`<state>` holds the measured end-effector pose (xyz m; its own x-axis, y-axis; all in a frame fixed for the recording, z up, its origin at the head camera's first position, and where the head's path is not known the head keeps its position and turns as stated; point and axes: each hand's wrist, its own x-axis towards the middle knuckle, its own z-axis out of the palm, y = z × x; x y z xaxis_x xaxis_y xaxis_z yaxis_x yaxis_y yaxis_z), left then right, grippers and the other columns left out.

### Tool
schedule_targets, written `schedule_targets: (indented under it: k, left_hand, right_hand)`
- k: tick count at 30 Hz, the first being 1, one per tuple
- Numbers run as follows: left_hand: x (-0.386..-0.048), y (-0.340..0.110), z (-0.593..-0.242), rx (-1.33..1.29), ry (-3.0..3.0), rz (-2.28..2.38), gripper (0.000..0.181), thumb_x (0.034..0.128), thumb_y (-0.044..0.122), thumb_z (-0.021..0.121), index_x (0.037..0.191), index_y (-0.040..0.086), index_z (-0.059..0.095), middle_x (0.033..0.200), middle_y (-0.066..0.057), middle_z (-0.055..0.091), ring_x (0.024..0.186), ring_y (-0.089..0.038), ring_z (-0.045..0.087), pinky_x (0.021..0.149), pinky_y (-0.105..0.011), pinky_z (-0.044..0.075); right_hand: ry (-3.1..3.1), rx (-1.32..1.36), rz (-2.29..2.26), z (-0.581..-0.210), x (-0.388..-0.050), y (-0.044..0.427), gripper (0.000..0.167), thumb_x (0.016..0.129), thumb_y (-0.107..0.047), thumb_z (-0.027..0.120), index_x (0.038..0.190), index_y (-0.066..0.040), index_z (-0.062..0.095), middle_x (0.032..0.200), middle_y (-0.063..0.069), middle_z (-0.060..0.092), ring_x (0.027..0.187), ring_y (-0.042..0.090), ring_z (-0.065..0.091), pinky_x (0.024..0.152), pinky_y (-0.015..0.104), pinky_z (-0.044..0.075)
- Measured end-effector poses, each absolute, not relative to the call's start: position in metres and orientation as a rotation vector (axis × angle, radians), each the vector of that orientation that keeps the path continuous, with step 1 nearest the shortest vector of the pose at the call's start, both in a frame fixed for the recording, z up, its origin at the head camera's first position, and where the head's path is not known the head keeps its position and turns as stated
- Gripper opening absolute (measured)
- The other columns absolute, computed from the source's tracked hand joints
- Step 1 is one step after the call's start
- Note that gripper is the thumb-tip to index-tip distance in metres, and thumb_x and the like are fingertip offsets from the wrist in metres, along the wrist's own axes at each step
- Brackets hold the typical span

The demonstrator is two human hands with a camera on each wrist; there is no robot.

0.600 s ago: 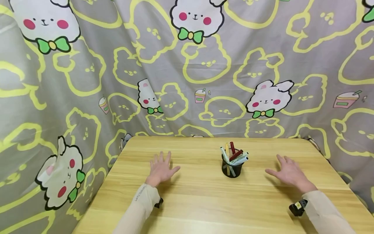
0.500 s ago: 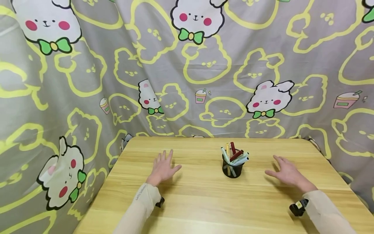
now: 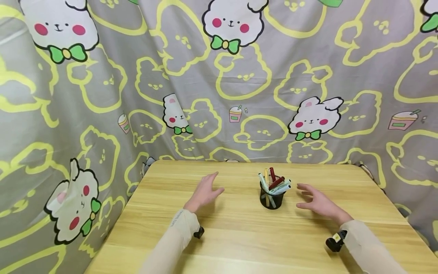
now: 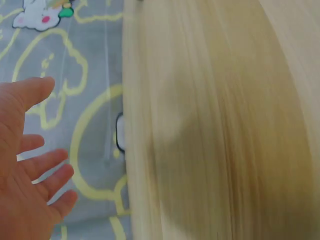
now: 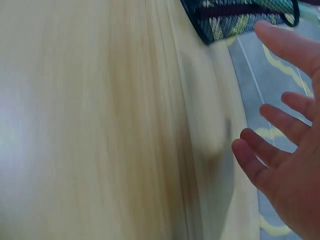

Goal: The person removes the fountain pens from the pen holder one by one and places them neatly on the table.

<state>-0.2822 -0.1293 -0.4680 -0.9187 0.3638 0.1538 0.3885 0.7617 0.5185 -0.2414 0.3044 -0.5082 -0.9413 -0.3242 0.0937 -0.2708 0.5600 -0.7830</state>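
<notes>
A black mesh pen holder (image 3: 271, 199) stands upright on the wooden table, right of the middle in the head view. Several markers (image 3: 275, 184) lean in it, with dark red, yellow and pale blue-green barrels. My right hand (image 3: 318, 201) hovers just to the right of the holder, fingers spread and apart from it. In the right wrist view, the mesh holder (image 5: 235, 20) shows at the top, beyond my thumb. My left hand (image 3: 204, 192) is held over the table to the left of the holder, thumb out, touching nothing. Its fingers (image 4: 50, 162) look relaxed in the left wrist view.
The light wooden table (image 3: 239, 239) fills the lower part of the head view. Behind it and along the left hangs a grey curtain (image 3: 253, 83) with cartoon bears and yellow outlines. A black wrist camera (image 3: 336, 241) sits at the right sleeve.
Both hands have moved inward toward the pen holder, the right hand now close beside it. The left hand has turned somewhat to the right. The holder and markers stay in place.
</notes>
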Motion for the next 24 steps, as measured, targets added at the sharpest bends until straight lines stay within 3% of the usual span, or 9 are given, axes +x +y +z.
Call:
schedule_targets:
  k: [6, 12, 19, 24]
  left_hand:
    - [-0.285, -0.102, -0.467, -0.687, -2.905, -1.112, 0.062, 0.0926, 0.034, 0.061, 0.143, 0.006, 0.038, 0.135, -0.013, 0.050, 0.125, -0.030, 0.044, 0.101, -0.044, 0.037]
    - [-0.289, -0.080, -0.471, -0.745, -2.834, -1.336, 0.052, 0.0912, 0.029, 0.064, 0.137, 0.010, 0.047, 0.127, -0.009, 0.057, 0.119, -0.024, 0.050, 0.098, -0.043, 0.040]
    - [-0.293, -0.055, -0.470, -0.756, -2.687, -1.657, 0.044, 0.0904, 0.023, 0.066, 0.131, 0.012, 0.053, 0.120, -0.008, 0.060, 0.111, -0.022, 0.056, 0.095, -0.042, 0.042]
    - [-0.292, -0.037, -0.469, -0.758, -2.631, -1.755, 0.040, 0.0897, 0.017, 0.067, 0.128, 0.011, 0.056, 0.116, -0.010, 0.062, 0.105, -0.021, 0.058, 0.088, -0.034, 0.046]
  right_hand:
    - [2.604, -0.521, -1.455, -0.506, -0.248, 0.285, 0.078, 0.082, -0.016, 0.075, 0.143, 0.004, 0.029, 0.141, 0.030, 0.033, 0.124, 0.050, 0.037, 0.096, 0.053, 0.039]
    - [2.530, -0.497, -1.479, -0.505, -0.252, 0.271, 0.085, 0.082, -0.012, 0.074, 0.143, 0.011, 0.020, 0.137, 0.037, 0.033, 0.121, 0.051, 0.040, 0.096, 0.052, 0.039]
    - [2.472, -0.527, -1.573, -0.512, -0.258, 0.261, 0.081, 0.080, -0.015, 0.076, 0.144, 0.000, 0.030, 0.142, 0.029, 0.034, 0.124, 0.049, 0.038, 0.098, 0.053, 0.037]
    - [2.463, -0.520, -1.586, -0.516, -0.258, 0.256, 0.080, 0.080, -0.015, 0.076, 0.143, 0.004, 0.030, 0.139, 0.031, 0.036, 0.123, 0.049, 0.039, 0.097, 0.051, 0.039]
